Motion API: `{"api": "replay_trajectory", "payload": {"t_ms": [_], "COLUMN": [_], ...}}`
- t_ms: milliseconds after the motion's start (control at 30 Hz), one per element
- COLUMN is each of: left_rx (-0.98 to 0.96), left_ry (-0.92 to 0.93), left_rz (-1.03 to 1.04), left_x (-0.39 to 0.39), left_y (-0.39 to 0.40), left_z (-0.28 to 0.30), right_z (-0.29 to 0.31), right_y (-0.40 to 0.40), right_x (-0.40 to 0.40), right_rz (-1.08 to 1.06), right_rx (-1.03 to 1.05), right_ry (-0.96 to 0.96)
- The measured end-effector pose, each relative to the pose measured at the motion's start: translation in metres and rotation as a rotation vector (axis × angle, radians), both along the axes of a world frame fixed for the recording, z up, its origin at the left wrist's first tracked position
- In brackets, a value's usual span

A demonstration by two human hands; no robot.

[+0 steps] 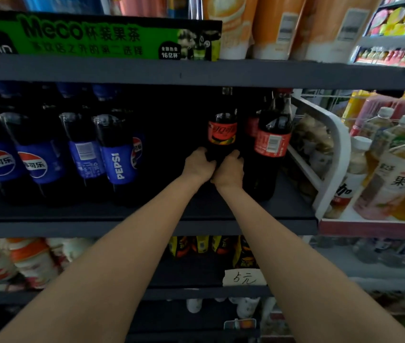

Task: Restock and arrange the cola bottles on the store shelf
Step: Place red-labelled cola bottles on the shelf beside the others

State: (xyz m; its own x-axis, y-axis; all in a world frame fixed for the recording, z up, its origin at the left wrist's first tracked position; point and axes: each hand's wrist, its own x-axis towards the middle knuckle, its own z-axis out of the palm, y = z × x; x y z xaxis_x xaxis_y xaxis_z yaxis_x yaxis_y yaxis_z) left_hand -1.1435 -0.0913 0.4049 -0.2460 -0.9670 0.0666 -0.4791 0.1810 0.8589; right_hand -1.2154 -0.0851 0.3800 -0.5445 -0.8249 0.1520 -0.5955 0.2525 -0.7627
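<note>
Both hands, left hand (198, 167) and right hand (228, 169), grasp the lower body of the cola bottle (222, 134), upright on the dark shelf (147, 227) beside a second bottle (272, 144), apparently to steady it for alignment.

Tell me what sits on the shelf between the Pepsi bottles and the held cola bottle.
Nothing visible: the head view shows a dark, bare stretch of shelf between the Pepsi bottles and the cola bottle.

Both hands hide the lower body of the black-capped cola bottle (222, 134); the Pepsi bottles' (118, 154) caps vanish in shadow.
</note>
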Motion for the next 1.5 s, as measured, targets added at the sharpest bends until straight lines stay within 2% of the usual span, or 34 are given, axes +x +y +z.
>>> {"api": "replay_trajectory", "payload": {"t_ms": [100,200,300,400,800,933,1033,1100,1200,1300,1400,1500], "left_rx": [-0.084,-0.094,-0.042,0.014,-0.052,-0.165,-0.357,-0.478,-0.633,-0.685,-0.657,-0.517], "left_ry": [0.005,0.028,0.047,0.004,-0.059,-0.172,-0.224,-0.188,-0.129,-0.128,-0.206,-0.330], "left_rz": [-0.005,-0.024,-0.044,-0.097,-0.002,-0.038,-0.027,-0.017,-0.057,-0.059,0.038,0.211], "left_x": [0.000,0.002,0.004,0.003,0.031,0.034,0.041,0.053,0.090,0.159,0.255,0.368], "left_y": [0.000,-0.001,-0.004,-0.007,-0.012,-0.008,0.002,0.014,0.041,0.073,0.102,0.132], "left_z": [-0.017,-0.028,-0.026,-0.020,-0.034,-0.037,-0.043,-0.046,-0.050,-0.064,-0.090,-0.122], "right_z": [-0.006,-0.020,-0.024,-0.020,-0.015,-0.018,-0.021,-0.022,-0.023,-0.034,-0.060,-0.095], "right_y": [0.004,0.019,0.021,0.009,-0.048,-0.043,-0.026,-0.011,0.018,0.053,0.076,0.095], "right_x": [0.002,0.004,0.004,0.006,-0.005,0.005,0.023,0.036,0.070,0.136,0.223,0.320], "right_rz": [0.016,0.085,0.190,0.242,0.219,0.137,0.144,0.136,0.120,0.238,0.439,0.603], "right_rx": [-0.067,-0.119,-0.063,0.009,0.157,0.102,-0.033,-0.160,-0.403,-0.638,-0.656,-0.559], "right_ry": [-0.092,-0.074,0.000,-0.036,0.039,-0.065,-0.155,-0.143,-0.058,-0.032,-0.006,0.093]}}
